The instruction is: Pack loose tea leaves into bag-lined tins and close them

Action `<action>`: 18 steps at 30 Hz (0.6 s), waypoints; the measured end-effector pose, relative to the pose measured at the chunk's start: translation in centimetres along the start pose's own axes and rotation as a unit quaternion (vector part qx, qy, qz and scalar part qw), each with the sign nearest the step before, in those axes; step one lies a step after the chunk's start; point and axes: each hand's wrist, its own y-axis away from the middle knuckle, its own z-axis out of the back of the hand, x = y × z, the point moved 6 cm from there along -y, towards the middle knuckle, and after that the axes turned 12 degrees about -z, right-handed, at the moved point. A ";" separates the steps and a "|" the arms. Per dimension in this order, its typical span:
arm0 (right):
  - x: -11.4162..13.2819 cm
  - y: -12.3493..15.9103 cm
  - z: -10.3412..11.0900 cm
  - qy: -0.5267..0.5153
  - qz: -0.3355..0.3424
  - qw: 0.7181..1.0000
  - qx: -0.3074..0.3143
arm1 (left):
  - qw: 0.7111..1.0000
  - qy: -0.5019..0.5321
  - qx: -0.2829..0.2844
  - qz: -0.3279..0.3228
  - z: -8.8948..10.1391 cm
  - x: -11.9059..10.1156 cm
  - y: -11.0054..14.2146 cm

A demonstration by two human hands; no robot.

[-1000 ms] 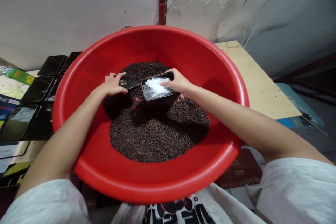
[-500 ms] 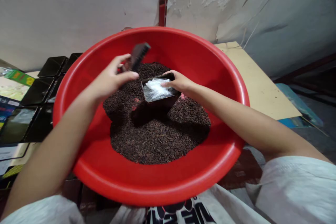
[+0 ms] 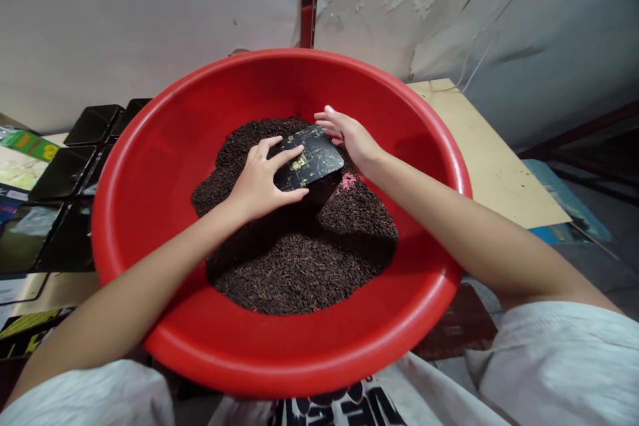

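Observation:
A dark tin lid (image 3: 319, 158) with gold markings lies over the mouth of the tin standing in the dark loose tea leaves (image 3: 299, 279). My left hand (image 3: 262, 183) grips that lid from the left, thumb along the near edge and fingers spread across the top. Beside the lid's far right corner is my right hand (image 3: 352, 136), its fingers stretched out; whether the fingertips touch the tin cannot be made out. The tin's body is mostly in shadow below the lid. A large red basin (image 3: 200, 346) holds the leaves.
Several dark open tins (image 3: 64, 173) stand left of the basin, beside a green carton (image 3: 30, 144). A tan board (image 3: 489, 146) lies to the right. Behind rises a wall with peeling plaster (image 3: 399, 0). A pink patch (image 3: 348, 181) shows among the leaves.
My left hand has brought the lid down and right onto the tin, covering the plastic bag inside. My right hand has let go of the tin's rim, its fingers now straightened.

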 end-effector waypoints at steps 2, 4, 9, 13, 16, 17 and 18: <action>1.2 0.9 -0.5 0.057 0.080 0.995 0.025 | 0.999 -0.016 0.002 -0.029 -0.6 -0.4 0.1; 1.8 1.7 -1.5 0.153 0.138 0.976 0.076 | 0.998 -0.027 -0.006 -0.048 -1.0 -0.4 0.2; 0.9 2.3 -2.6 0.358 0.193 0.899 0.163 | 0.996 -0.014 -0.008 -0.083 -1.2 0.5 0.1; 0.4 2.4 -2.5 0.407 0.210 0.872 0.171 | 0.996 -0.030 0.000 -0.086 -1.3 0.8 0.2; 0.5 2.6 -2.5 0.442 0.209 0.861 0.139 | 0.989 -0.075 -0.008 -0.124 -1.5 0.0 0.4; 0.5 2.6 -2.5 0.454 0.203 0.858 0.130 | 0.987 -0.086 -0.014 -0.138 -1.6 -0.3 0.5; 0.5 2.7 -2.5 0.465 0.198 0.854 0.123 | 0.984 -0.091 -0.021 -0.149 -1.6 -0.6 0.6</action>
